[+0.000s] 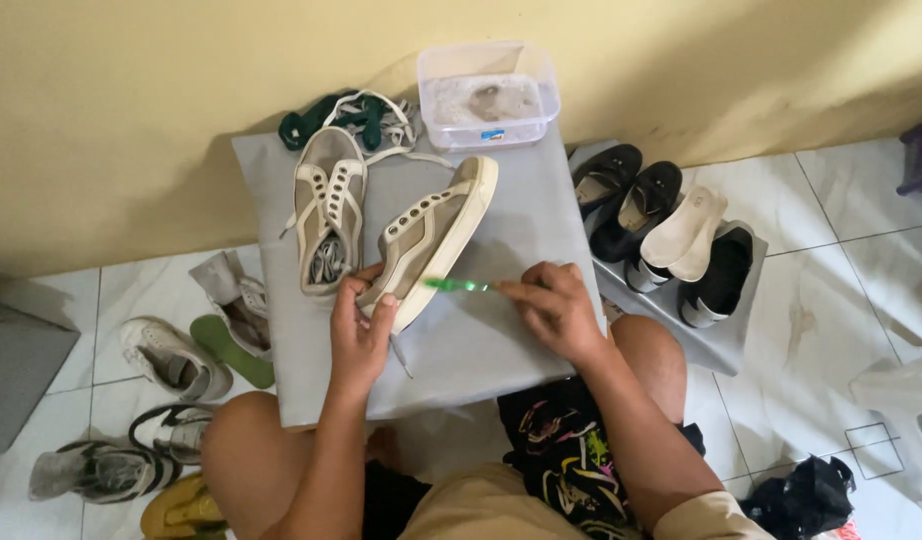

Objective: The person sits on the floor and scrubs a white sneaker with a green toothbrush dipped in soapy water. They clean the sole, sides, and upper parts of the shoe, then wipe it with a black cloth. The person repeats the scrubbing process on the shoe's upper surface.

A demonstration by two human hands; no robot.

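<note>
Now left hand (361, 335) grip closed on tan sneaker (431, 235); right hand (556, 310) pinches green toothbrush (459, 286); clear tub (488, 95) behind.

Showing olive-grey canvas with cream stripes, cream eyelet bands and a cream sole: tilted sneaker (431, 235) in the left hand (359, 335). Matching it in olive-grey and cream: second sneaker (328, 205) near the far left corner of the pale grey surface (481, 340). Glinting translucent green: toothbrush (459, 285) in the right hand (556, 310). Lying dark green and white at the far edge: laces (356, 115). Looking clear, with cloudy whitish water: tub (488, 95). Sitting black and off-white: shoes (671, 235) on the grey tray (721, 345). Gleaming white with dark grout lines: floor (831, 260). Glowing pale yellow: wall (131, 100).
</note>
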